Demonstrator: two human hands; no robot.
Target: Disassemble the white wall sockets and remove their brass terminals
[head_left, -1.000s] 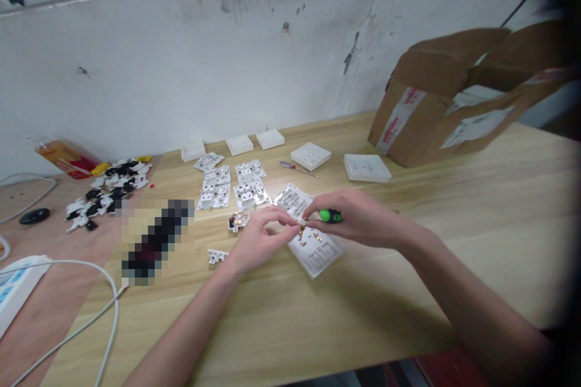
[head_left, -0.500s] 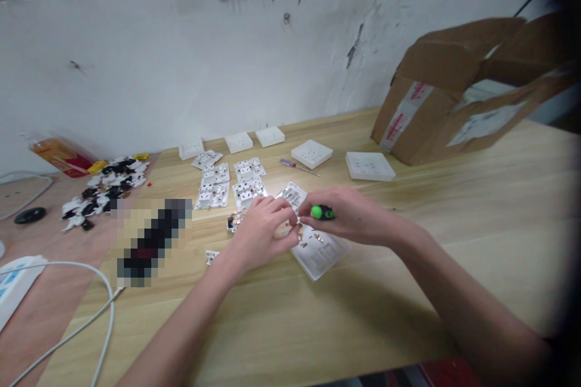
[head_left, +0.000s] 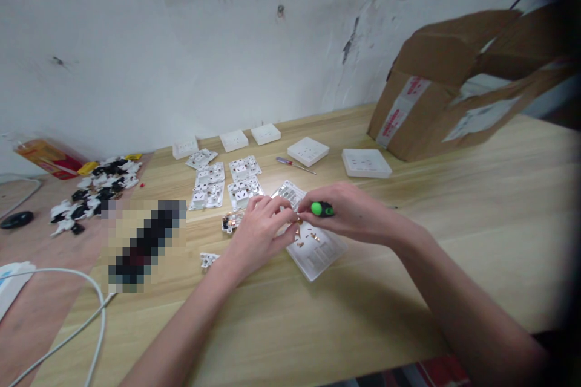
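A green-and-black handle (head_left: 320, 210) is gripped by the right hand (head_left: 351, 213) above a white tray (head_left: 313, 267); the left hand (head_left: 261, 228) is curled at the tray's left side, any hold indiscernible. Brass pieces (head_left: 315, 237) are scattered on the tray, just below the hands. Socket panels (head_left: 244, 191) are arrayed beyond the tray, leftward.

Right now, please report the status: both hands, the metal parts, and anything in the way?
Right hand holding green-and-black handle. Left hand close by, grip unclear. Metal parts loose on white panel. Hands partly block the view.
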